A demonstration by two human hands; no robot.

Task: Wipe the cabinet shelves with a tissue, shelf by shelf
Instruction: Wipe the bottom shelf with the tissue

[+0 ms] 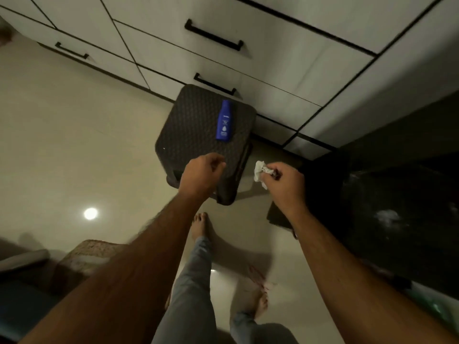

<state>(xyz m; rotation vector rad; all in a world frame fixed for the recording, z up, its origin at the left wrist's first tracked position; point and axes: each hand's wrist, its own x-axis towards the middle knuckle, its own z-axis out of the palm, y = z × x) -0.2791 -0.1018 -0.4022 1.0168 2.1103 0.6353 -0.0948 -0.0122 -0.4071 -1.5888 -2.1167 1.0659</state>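
My right hand (283, 181) pinches a crumpled white tissue (260, 171) just right of a dark woven stool (188, 135). My left hand (201, 173) hovers over the stool's near edge with fingers loosely curled and nothing in it. White cabinet fronts (285, 78) with black bar handles (213, 36) run across the top of the head view. All the doors and drawers look closed, so no shelves show.
A blue lotion bottle (224, 120) lies on the stool's top. A dark glossy counter (397, 194) fills the right side. My bare feet (202, 227) stand on a beige tiled floor (74, 132). A woven mat (92, 254) lies at lower left.
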